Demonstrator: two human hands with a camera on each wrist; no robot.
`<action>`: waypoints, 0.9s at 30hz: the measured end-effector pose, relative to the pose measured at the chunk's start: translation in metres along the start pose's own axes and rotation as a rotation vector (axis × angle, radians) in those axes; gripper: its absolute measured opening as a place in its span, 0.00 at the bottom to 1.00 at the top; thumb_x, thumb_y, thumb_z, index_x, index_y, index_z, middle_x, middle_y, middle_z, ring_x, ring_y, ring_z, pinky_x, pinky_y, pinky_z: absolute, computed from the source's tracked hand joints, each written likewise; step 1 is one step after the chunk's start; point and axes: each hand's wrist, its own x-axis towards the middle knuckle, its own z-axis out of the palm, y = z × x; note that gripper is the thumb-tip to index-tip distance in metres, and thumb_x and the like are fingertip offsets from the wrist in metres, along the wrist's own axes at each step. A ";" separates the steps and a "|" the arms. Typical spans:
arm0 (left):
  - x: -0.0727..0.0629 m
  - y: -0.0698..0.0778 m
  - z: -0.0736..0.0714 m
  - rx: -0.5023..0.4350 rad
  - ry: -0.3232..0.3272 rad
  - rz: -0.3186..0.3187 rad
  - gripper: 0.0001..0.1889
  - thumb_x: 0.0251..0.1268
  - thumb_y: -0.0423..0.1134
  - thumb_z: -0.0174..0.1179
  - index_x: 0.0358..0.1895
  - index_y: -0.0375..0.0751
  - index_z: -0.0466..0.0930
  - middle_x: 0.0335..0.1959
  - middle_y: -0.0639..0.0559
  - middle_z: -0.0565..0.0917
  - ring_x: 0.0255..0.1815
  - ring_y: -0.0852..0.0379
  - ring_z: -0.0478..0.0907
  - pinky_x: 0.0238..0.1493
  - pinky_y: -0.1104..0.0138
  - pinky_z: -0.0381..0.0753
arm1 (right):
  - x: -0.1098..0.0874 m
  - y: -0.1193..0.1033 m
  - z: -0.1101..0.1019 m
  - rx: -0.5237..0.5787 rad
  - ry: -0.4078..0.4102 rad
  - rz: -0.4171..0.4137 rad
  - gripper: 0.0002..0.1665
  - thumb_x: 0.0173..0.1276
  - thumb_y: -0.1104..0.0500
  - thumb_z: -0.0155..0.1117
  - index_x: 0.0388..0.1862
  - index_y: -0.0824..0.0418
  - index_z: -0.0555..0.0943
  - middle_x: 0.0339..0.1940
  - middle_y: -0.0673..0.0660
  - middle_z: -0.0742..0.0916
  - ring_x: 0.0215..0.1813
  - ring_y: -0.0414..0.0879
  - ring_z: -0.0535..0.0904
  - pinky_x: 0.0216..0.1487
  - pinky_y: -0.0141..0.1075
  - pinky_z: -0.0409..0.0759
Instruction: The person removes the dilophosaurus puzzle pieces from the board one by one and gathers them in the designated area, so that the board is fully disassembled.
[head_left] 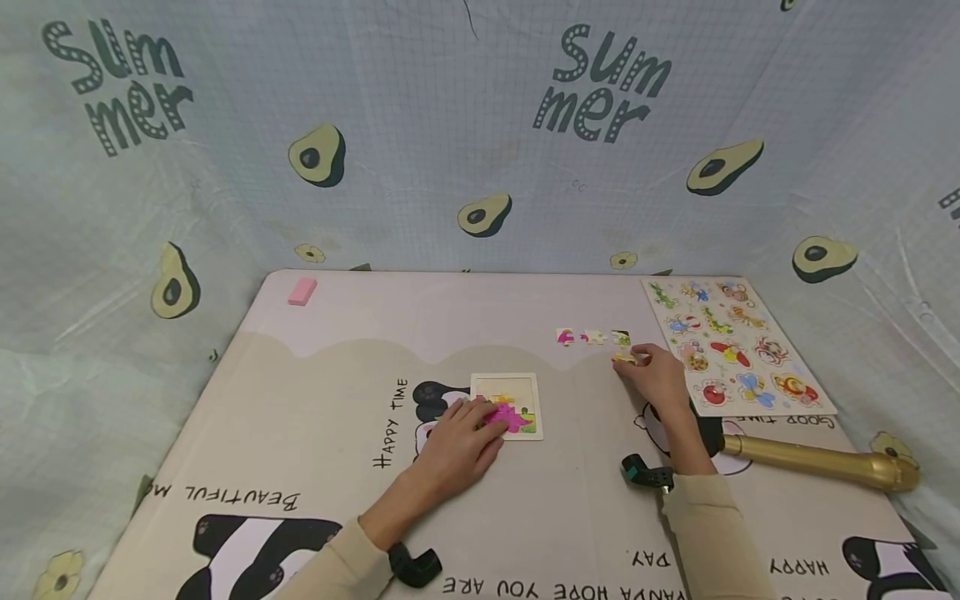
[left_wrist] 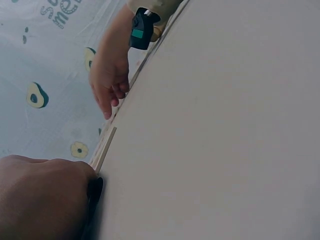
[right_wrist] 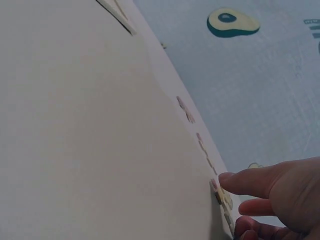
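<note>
In the head view a small jigsaw puzzle frame (head_left: 507,379) lies on the table, with pink, yellow and green pieces (head_left: 513,417) in its lower part. My left hand (head_left: 463,442) rests on its left side, fingers stretched over the pieces and hiding some of them. My right hand (head_left: 660,379) pinches a small yellow-and-red puzzle piece (head_left: 623,358) between thumb and fingertips. That piece (right_wrist: 220,192) also shows at the thumb tip in the right wrist view. Just beyond it lie several loose pieces in a row, including a pink one (head_left: 565,337) and a green one (head_left: 621,337).
A white board of animal and insect pictures (head_left: 738,342) lies right of my right hand. Below it is a gold rod with a black end (head_left: 817,462), partly behind the right wrist. A pink block (head_left: 302,292) sits at the far left corner of the table.
</note>
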 end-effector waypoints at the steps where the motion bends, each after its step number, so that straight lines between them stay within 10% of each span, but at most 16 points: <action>1: 0.000 0.000 0.000 -0.007 0.002 0.000 0.13 0.70 0.44 0.60 0.53 0.50 0.86 0.59 0.48 0.82 0.65 0.48 0.77 0.68 0.46 0.73 | 0.000 -0.001 0.000 0.004 0.004 -0.006 0.33 0.69 0.47 0.66 0.64 0.69 0.76 0.44 0.66 0.83 0.39 0.52 0.75 0.31 0.35 0.69; 27: 0.001 0.000 0.000 -0.047 0.077 0.019 0.11 0.66 0.41 0.64 0.49 0.45 0.87 0.52 0.46 0.82 0.57 0.48 0.79 0.66 0.52 0.75 | -0.028 -0.068 0.032 0.089 -0.019 -0.290 0.26 0.69 0.52 0.67 0.59 0.67 0.80 0.37 0.60 0.83 0.38 0.50 0.77 0.33 0.31 0.74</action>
